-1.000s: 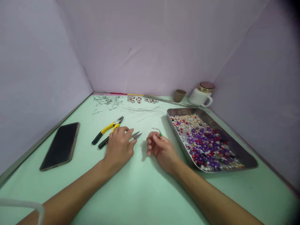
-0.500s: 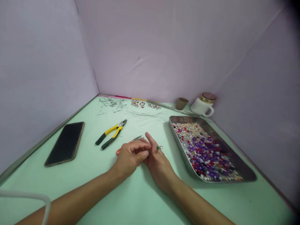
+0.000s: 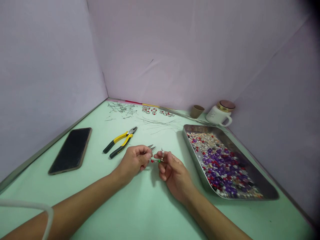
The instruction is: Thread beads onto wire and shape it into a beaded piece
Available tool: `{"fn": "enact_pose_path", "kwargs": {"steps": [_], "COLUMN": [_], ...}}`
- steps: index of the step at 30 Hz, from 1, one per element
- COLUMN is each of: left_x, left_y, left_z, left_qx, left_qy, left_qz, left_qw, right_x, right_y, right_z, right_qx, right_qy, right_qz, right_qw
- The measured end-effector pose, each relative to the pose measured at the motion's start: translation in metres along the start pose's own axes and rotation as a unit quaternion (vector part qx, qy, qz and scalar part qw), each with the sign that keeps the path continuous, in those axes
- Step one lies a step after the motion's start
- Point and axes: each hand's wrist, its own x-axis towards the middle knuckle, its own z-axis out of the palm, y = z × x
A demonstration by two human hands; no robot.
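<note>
Beaded strand (image 3: 159,161) is between pliers (image 3: 128,136) and tray (image 3: 265,183).

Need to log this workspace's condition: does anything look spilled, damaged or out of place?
A thin dark mark stands alone on the pale back wall; tear or stray bit, I cannot tell. A few short wire pieces lie apart from their jumbled pile. No bead spill stands out: the loose beads sit inside the tray.

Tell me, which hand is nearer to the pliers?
Left. The left hand is just to the near right of the pliers; the right hand is farther right, between them and the tray.
</note>
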Motion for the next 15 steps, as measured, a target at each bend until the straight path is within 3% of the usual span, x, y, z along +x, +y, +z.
{"fn": "enact_pose_path", "kwargs": {"steps": [5, 11, 15], "left_x": [0.0, 0.0003, 0.0], "left_y": [0.0007, -0.0016, -0.0059], "left_z": [0.0004, 0.0026, 0.0034], "left_qx": [-0.006, -0.19, -0.219], "left_qy": [-0.021, -0.033, -0.05], "left_qz": [-0.035, -0.087, -0.11], "left_qw": [0.999, 0.977, 0.968], "right_x": [0.0026, 0.0044, 0.0049], "right_y": [-0.0003, -0.0023, -0.0027], "right_z": [-0.0047, -0.0076, -0.0085], "right_qx": [0.03, 0.103, 0.118], "right_qy": [-0.004, 0.004, -0.009], "right_qz": [0.057, 0.067, 0.067], "right_qw": [0.998, 0.992, 0.991]}}
